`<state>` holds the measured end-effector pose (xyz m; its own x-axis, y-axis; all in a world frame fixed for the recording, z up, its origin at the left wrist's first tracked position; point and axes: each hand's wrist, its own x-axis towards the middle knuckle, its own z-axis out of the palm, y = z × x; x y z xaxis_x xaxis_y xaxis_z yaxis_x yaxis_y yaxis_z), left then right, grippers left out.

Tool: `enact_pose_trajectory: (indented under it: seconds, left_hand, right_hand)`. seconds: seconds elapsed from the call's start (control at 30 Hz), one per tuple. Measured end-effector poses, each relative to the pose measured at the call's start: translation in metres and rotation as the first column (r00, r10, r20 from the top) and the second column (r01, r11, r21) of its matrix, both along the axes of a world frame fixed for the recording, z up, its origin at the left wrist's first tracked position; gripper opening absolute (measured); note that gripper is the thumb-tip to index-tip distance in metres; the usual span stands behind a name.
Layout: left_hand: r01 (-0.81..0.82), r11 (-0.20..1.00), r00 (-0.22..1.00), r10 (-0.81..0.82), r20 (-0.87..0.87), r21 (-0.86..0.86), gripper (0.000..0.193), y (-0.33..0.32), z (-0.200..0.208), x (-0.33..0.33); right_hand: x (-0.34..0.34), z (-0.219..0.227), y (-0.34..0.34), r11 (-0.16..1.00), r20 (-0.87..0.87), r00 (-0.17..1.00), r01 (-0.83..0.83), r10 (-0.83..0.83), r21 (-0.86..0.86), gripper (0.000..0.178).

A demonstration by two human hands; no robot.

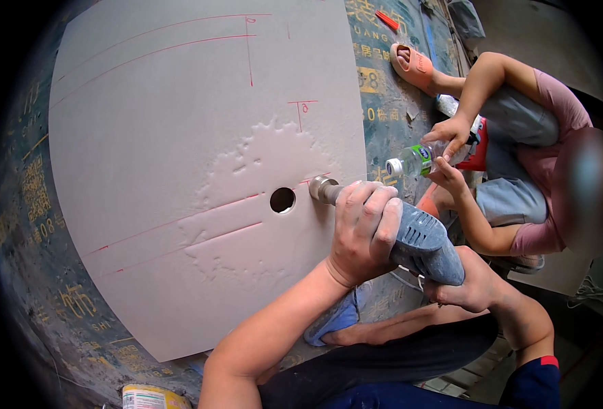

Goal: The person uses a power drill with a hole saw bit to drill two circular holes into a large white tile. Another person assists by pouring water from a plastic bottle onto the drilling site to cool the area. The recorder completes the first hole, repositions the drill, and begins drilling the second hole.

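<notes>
From my end, the biggest thing I have in view is a pale board (144,157), lying over a dark printed floor sheet (27,232); thin red lines cross it and a ragged-edged, wet-looking patch (240,249) spreads around its hole. To the right I see a co-worker (547,123) crouching past the board's edge, bare arms reaching forward. Next in size is the grey power tool (420,242), dusty, slanting over the board's right side. My wearer's left hand (365,228) is clamped around its front, while the right hand (468,283) grips its rear end, so both are on the one tool. The co-worker's two hands hold a clear bottle (417,160) with a white cap and green label; near the top I spot an orange sandal (417,68). The metal cutting bit (323,189) stands just right of the round hole (283,200); whether it touches the board I can't tell.
</notes>
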<state>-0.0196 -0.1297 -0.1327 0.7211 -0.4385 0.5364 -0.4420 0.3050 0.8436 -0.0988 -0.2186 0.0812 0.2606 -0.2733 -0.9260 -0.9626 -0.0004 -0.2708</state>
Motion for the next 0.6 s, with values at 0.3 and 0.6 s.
enact_pose_trajectory:
  seconds: [0.3,0.6]
  left_hand:
    - [-0.007,1.0,1.0,0.007,-0.01,-0.009,0.055,0.001,-0.001,0.0]
    - [-0.001,1.0,1.0,0.001,-0.031,-0.008,0.053,0.002,-0.001,0.002]
  right_hand:
    - [0.007,0.004,0.005,0.999,-0.005,1.0,-0.03,0.03,-0.026,0.03]
    - [0.014,0.007,0.002,0.999,-0.074,0.997,-0.035,0.035,0.006,0.027]
